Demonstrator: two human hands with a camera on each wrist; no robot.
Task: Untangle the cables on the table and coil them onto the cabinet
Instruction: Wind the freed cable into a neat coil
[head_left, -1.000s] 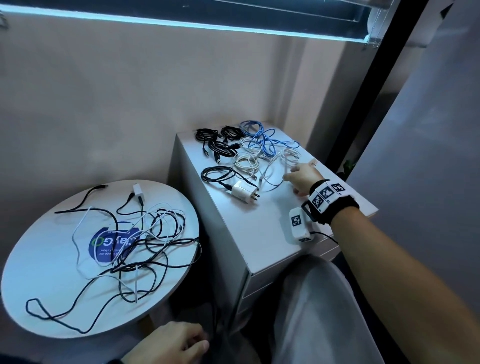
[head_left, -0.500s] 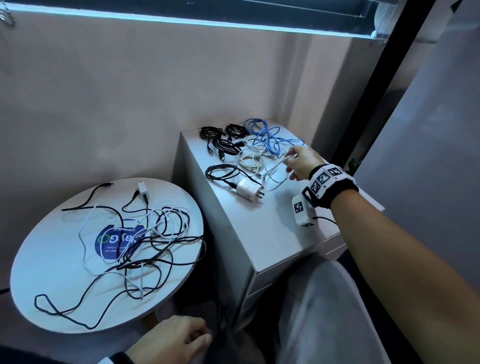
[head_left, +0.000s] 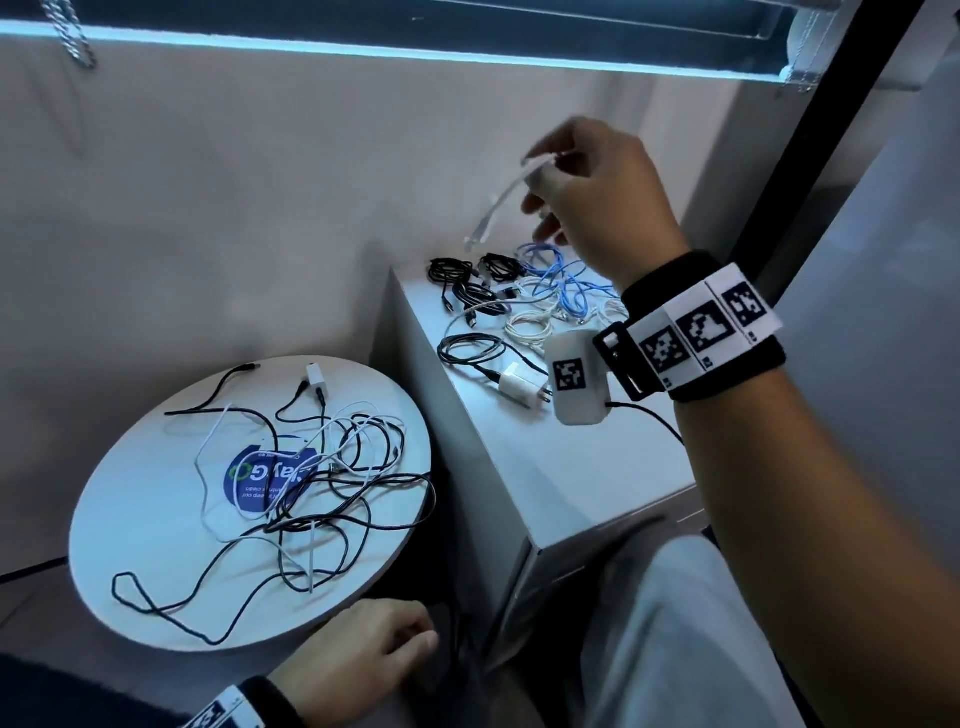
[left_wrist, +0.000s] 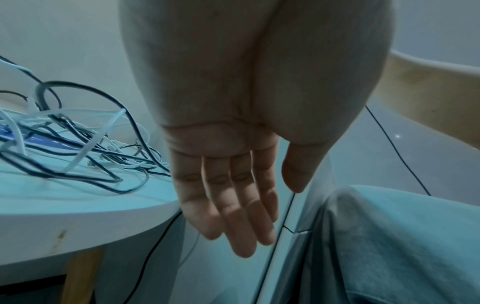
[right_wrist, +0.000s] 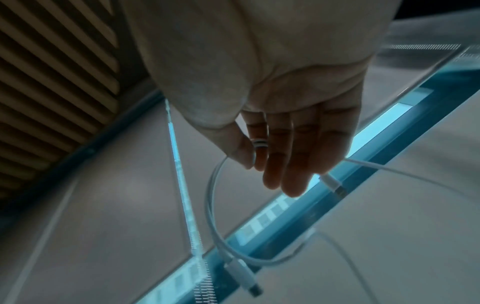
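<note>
While right hand (head_left: 597, 202) pinches white cable (right_wrist: 215, 197) above cabinet (head_left: 545, 467), left hand (left_wrist: 233, 174) fingers relaxed, empty

White cable (head_left: 497, 205) below right hand (head_left: 592, 192) motion-blurred in head view; its far run leaves the right wrist view's edge.

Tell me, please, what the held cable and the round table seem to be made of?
White cable, pinched by the right hand: likely smooth plastic or rubber sheath, since it bends in a loop. Table: matte white top, probably painted or laminated board; a wooden leg shows beneath.
</note>
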